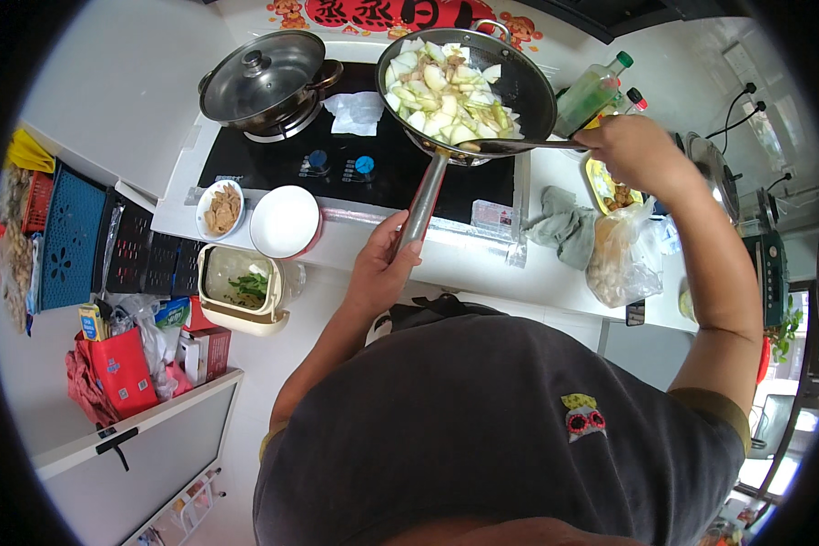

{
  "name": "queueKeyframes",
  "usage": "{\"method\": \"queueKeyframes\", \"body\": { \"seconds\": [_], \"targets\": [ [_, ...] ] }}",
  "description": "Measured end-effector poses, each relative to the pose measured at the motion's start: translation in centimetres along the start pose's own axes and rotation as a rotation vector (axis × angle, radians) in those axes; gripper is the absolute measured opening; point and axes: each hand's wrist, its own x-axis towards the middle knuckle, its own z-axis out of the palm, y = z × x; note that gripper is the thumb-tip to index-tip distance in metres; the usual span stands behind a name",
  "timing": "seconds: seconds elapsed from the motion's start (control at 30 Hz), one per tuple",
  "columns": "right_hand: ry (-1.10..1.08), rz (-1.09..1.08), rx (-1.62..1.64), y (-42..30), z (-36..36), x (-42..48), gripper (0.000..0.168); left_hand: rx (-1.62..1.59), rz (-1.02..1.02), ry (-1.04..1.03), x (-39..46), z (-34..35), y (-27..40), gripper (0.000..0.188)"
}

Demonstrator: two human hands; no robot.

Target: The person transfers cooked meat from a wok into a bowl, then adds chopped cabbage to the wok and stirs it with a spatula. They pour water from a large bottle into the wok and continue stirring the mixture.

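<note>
My left hand (385, 265) grips the metal handle of a wok (536, 82) that stands on the right burner of a black gas hob (259, 162). Pale green and white vegetable slices (443, 102), with some brownish pieces among them, fill the wok's left and middle part. In my right hand (631, 147), at the wok's right, is the handle of a spatula (512, 144); its head lies at the near rim, partly under the slices. To the left, a pot with a glass lid (263, 78) rests on the other burner.
A bowl of brown slices (220, 209) and a white bowl (285, 222) stand on the front counter edge, above a bin (237, 278). On the right are glass bottles (590, 92), a grey-green cloth (565, 225), a yellow dish (597, 184) and a plastic bag (624, 259).
</note>
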Motion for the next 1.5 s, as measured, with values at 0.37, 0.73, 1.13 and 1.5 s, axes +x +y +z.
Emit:
{"method": "queueKeyframes", "body": {
  "seconds": [0.37, 0.73, 1.13, 1.5],
  "targets": [
    [-0.056, 0.288, -0.05, 0.0, 1.5, 5.2, 0.024, -0.027, 0.006, 0.019, 0.0, 0.0, -0.7, 0.043],
    [0.371, -0.192, -0.486, -4.4, -7.8, 7.9, 0.03, -0.022, -0.018, 0.036, 0.1, 0.1, -0.8, 0.043],
    [0.112, -0.202, -0.527, -9.9, -8.4, 18.7, 0.019, -0.055, -0.008, 0.105, -0.3, 0.4, -0.7, 0.044],
    [-0.111, 0.037, -0.196, 1.4, -3.5, 11.1, 0.024, 0.012, 0.013, 0.031, 0.1, 0.1, -1.0, 0.042]
  ]
}}
